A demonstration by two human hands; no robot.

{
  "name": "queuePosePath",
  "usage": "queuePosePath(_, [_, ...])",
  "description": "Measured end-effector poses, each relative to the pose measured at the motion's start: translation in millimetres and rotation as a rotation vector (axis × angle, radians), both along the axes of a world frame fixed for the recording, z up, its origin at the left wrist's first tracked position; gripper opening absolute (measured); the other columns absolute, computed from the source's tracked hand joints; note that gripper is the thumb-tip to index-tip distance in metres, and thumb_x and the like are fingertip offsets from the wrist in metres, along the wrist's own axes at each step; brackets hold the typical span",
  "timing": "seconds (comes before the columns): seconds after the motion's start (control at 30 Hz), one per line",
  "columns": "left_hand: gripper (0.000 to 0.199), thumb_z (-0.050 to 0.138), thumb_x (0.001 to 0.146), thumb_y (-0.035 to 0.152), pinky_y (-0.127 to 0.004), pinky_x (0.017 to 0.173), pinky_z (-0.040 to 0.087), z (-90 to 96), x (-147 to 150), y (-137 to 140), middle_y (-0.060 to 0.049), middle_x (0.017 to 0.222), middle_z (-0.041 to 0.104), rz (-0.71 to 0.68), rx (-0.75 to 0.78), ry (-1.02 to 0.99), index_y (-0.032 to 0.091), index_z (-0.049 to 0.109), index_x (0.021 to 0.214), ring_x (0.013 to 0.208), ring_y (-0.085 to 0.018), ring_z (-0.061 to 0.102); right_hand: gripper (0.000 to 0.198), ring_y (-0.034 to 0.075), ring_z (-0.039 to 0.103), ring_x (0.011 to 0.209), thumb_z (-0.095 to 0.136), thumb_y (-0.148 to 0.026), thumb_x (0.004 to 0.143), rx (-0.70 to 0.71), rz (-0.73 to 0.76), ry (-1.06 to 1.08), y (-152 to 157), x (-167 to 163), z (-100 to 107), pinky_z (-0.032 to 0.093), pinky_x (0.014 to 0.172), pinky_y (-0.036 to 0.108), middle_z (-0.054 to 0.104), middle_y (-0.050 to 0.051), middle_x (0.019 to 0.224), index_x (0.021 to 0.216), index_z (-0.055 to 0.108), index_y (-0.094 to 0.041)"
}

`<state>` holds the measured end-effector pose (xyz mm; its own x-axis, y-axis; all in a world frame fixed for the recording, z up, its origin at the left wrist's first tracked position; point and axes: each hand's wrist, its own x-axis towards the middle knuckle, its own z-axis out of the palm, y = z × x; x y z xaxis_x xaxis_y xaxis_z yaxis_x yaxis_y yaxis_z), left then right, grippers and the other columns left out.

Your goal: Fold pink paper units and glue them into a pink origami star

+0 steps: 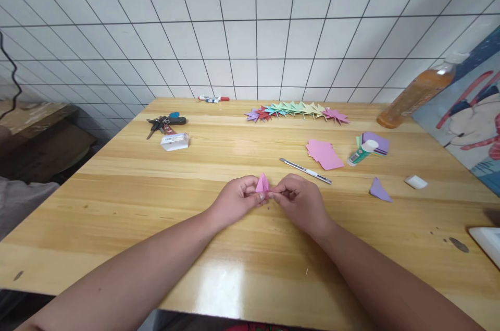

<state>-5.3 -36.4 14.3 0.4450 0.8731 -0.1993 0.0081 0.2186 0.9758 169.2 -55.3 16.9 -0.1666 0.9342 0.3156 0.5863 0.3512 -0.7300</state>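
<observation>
A small piece of folded pink paper [263, 183] stands up between my two hands, above the middle of the table. My left hand [238, 197] pinches it from the left, thumb in front. From the right, my right hand [300, 200] closes thumb and finger on its lower right corner. Just beyond my right hand lies a slim utility knife [305, 171]. Behind that is a stack of pink paper sheets [325, 154]. Off to the right, a folded purple paper piece [379, 190] rests on the wood.
Along the back of the wooden table [117, 206] runs a row of coloured folded-paper stars [297, 109], with a marker [213, 99] to its left. Keys [166, 122] and a small box [175, 142] lie left; a glue stick [363, 152], eraser [416, 182] and drink bottle [422, 92] are right.
</observation>
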Motion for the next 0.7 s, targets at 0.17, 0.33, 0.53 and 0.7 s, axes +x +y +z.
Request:
queuePosePath(0.17, [0.030, 0.070, 0.070, 0.033, -0.024, 0.066, 0.048, 0.6, -2.0, 3.8, -0.006, 0.078, 0.068, 0.010, -0.001, -0.009, 0.012, 0.061, 0.088, 0.071, -0.015, 0.064, 0.015, 0.010, 0.051, 0.053, 0.065, -0.027, 0.073, -0.007, -0.036, 0.087, 0.8, -1.8, -1.7, 0.042, 0.050, 0.023, 0.063, 0.000, 0.078, 0.088, 0.067, -0.025])
queuePosePath(0.33, [0.031, 0.070, 0.069, 0.034, -0.024, 0.067, 0.049, -1.5, -2.6, 4.4, -0.007, 0.079, 0.069, 0.002, -0.006, -0.004, 0.012, 0.061, 0.089, 0.071, -0.014, 0.064, 0.004, 0.012, 0.055, 0.059, 0.063, -0.021, 0.075, 0.010, -0.046, 0.076, 1.7, -1.1, -1.5, 0.042, 0.052, 0.023, 0.063, 0.000, 0.070, 0.074, 0.067, -0.022])
queuePosePath(0.53, [0.030, 0.070, 0.070, 0.033, -0.024, 0.068, 0.049, -0.3, -2.8, 4.1, -0.006, 0.080, 0.070, -0.007, -0.018, -0.005, 0.012, 0.061, 0.090, 0.072, -0.014, 0.064, 0.006, 0.013, 0.056, 0.062, 0.062, -0.021, 0.076, 0.006, -0.027, 0.078, 1.6, -1.5, -0.2, 0.043, 0.055, 0.024, 0.063, 0.001, 0.069, 0.072, 0.067, -0.022])
queuePosePath(0.7, [0.032, 0.071, 0.070, 0.031, -0.024, 0.069, 0.049, 2.2, -4.3, 5.1, -0.007, 0.083, 0.069, -0.009, -0.052, -0.024, 0.012, 0.060, 0.093, 0.073, -0.014, 0.064, 0.009, 0.011, 0.054, 0.058, 0.064, -0.022, 0.075, 0.005, -0.021, 0.112, 1.6, -3.8, -0.8, 0.042, 0.051, 0.022, 0.064, 0.000, 0.077, 0.083, 0.067, -0.023])
